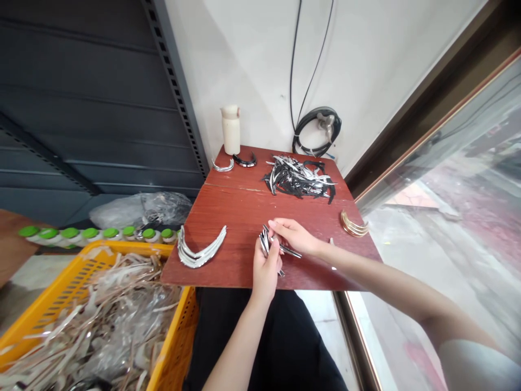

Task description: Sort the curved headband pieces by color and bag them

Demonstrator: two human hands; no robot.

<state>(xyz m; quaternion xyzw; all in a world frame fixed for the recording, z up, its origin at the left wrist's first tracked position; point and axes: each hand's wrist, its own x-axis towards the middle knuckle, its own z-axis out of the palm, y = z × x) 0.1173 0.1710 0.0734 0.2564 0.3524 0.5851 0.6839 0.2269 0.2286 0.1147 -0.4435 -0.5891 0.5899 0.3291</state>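
Observation:
My left hand (266, 266) is closed around a small bunch of curved metal strips (265, 242), dark and silvery, near the front edge of the table. Against the same bunch, my right hand (293, 234) has its fingers bent in a pinch; a dark strip (291, 251) sticks out below it. Exactly what the right fingertips grip is too small to make out. To the left lies a nested set of silver curved strips (199, 256). A heap of black and silver strips (299, 178) covers the back right of the table, and gold curved strips (353, 225) rest at the right edge.
At the back of the reddish-brown table (240, 209) stand a cream bottle-like container (231, 133) and small sets of silver (223, 165) and black strips (245, 160). A coiled black cable (299, 142) hangs by the wall. Left below is a yellow crate (179, 326) of scrap strips.

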